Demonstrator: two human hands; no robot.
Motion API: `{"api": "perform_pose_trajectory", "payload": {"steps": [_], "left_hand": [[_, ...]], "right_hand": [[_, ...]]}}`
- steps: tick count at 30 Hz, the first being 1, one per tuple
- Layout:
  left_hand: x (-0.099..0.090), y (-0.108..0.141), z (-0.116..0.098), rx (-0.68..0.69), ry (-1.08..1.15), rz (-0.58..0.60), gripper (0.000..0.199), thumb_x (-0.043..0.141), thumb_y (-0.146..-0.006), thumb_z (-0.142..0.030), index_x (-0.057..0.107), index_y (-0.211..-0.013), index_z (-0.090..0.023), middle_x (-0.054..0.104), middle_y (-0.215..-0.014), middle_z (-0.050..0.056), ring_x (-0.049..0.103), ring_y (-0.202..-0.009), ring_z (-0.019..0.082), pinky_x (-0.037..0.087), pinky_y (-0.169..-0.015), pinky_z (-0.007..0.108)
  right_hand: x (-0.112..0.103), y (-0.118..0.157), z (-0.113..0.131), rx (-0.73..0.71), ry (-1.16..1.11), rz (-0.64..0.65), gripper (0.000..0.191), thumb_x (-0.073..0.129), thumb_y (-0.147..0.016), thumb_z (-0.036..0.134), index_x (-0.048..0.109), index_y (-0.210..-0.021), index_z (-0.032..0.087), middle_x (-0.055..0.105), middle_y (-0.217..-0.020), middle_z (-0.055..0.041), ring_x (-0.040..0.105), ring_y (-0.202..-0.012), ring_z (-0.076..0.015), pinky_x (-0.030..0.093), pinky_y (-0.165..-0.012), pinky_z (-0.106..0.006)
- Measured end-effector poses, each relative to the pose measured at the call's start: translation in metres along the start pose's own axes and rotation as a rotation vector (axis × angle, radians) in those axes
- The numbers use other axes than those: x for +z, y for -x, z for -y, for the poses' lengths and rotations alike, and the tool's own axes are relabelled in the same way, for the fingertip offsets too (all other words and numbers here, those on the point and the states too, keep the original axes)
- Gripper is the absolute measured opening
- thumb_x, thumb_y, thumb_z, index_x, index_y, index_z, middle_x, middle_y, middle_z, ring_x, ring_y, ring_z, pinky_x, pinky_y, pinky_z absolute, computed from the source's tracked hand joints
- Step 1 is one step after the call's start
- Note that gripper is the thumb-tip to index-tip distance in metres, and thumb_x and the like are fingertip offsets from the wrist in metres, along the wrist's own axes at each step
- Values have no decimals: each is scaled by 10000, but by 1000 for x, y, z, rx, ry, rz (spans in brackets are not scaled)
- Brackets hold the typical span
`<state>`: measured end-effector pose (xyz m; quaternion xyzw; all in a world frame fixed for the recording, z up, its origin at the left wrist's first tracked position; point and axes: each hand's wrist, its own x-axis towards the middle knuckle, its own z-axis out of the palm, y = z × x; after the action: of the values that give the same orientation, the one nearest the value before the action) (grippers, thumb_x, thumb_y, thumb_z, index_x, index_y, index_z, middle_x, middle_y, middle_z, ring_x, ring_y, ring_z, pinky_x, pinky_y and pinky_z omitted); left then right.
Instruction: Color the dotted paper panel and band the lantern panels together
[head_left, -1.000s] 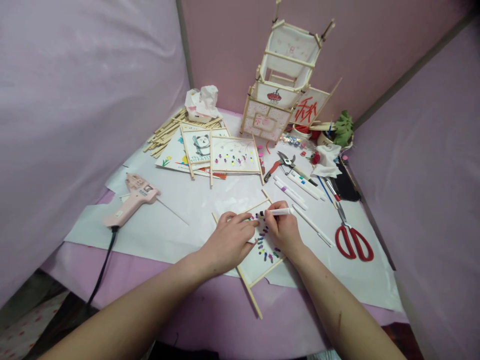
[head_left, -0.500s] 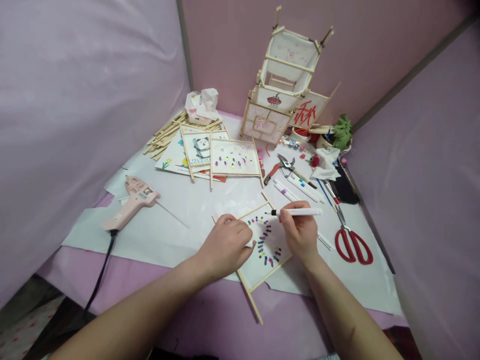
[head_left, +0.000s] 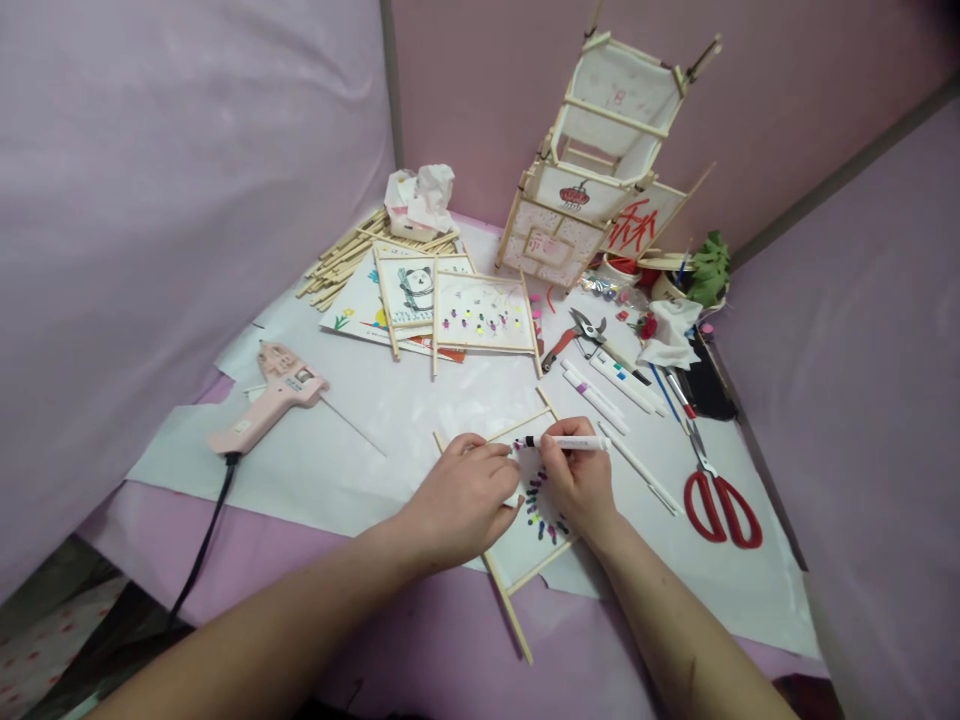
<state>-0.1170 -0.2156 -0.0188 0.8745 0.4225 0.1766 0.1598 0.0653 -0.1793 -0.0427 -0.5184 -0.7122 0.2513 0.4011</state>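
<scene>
Two hands (head_left: 466, 497) — one glue gun (head_left: 279, 395), one tower (head_left: 553, 232)

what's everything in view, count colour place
table: 1, white, centre
walls: 3, pinkish, around table
glue gun: 1, pink, left
sticks: many, tan, back left
tissues: some, white, back
framed pictures: 2, white, back middle
stick tower: 1, tan, back
lettered panel: 1, white, back right
plant: 1, green, back right
pruner: 1, part red, right
loose pens: several, white, right
scissors: 1, red, right
frame: 1, tan and white, front
marker: 1, white, over frame
left grip: 1, bare, on frame
right grip: 1, bare, holding marker
</scene>
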Motion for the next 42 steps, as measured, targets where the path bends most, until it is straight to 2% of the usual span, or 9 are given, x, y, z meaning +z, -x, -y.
{"api": "perform_pose_trajectory", "payload": {"steps": [11,32,42], "left_hand": [[3,0,-1,-3,1,-15,119,512,-886,-224,590,-813,-172,688,-1028,50,541,-1132,205,328,-971,377],[2,-1,-2,-20,13,3,124,512,-885,-231,593,-809,-176,699,-1014,50,545,-1135,208,317,-970,395],[2,-1,-2,-25,14,0,111,521,-879,-229,588,-805,-182,692,-1027,52,545,-1130,208,317,-977,395]], "right_hand": [[0,0,0,-15,32,20,125,516,-892,294,508,-800,209,519,-702,26,487,-545,-111,387,-518,-241],[1,-1,-4,5,54,53,134,513,-897,315,498,-809,215,527,-708,27,460,-532,-111,365,-519,-246],[1,-1,-3,-17,92,18,131,508,-896,317,495,-812,217,539,-726,20,487,-552,-119,379,-534,-250]]}}
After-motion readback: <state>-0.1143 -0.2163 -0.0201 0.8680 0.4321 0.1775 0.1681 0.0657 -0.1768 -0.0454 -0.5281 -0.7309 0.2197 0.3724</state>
